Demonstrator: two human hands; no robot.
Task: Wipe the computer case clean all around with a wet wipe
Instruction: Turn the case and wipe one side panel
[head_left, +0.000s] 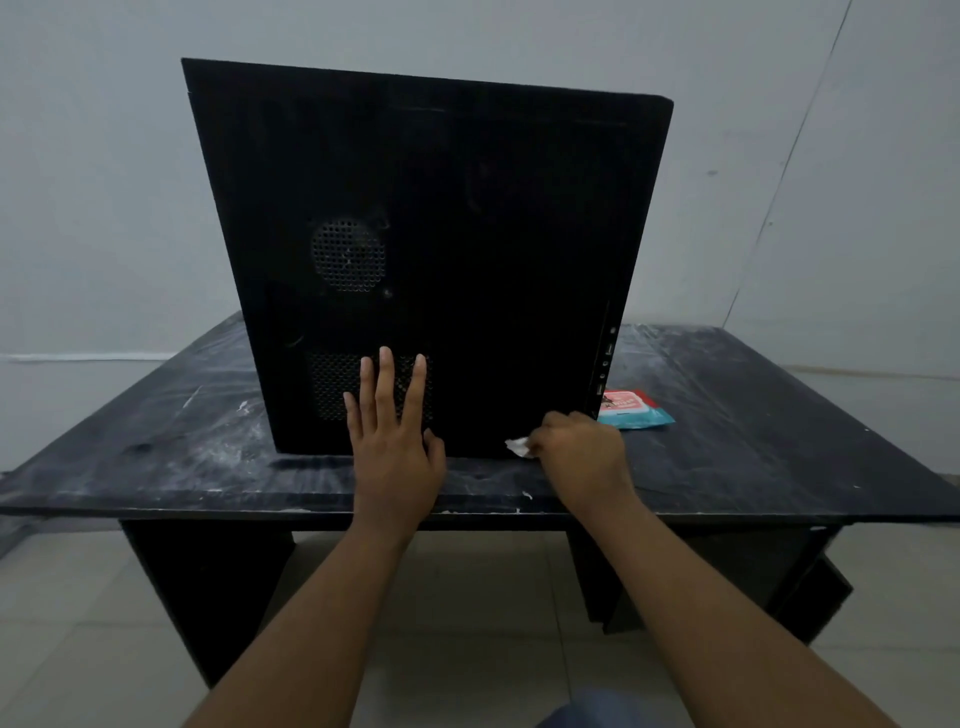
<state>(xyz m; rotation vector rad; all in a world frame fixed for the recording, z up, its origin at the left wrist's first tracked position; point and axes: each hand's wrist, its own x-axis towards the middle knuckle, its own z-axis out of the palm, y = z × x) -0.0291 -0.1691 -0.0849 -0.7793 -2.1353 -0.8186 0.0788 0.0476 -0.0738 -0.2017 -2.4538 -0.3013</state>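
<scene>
A black computer case (467, 218) stands upright on a black table (779, 415), its side panel with two round-hole vents facing me. My left hand (395, 436) lies flat, fingers spread, against the lower vent of that panel. My right hand (582, 452) is closed on a crumpled white wet wipe (518, 446), pressed at the panel's lower right corner near the table top. Only a small piece of the wipe shows past my fingers.
A red and teal pack of wet wipes (636, 410) lies on the table just right of the case, behind my right hand. The table top is scuffed with white marks. A grey wall stands close behind; tiled floor lies below the table's front edge.
</scene>
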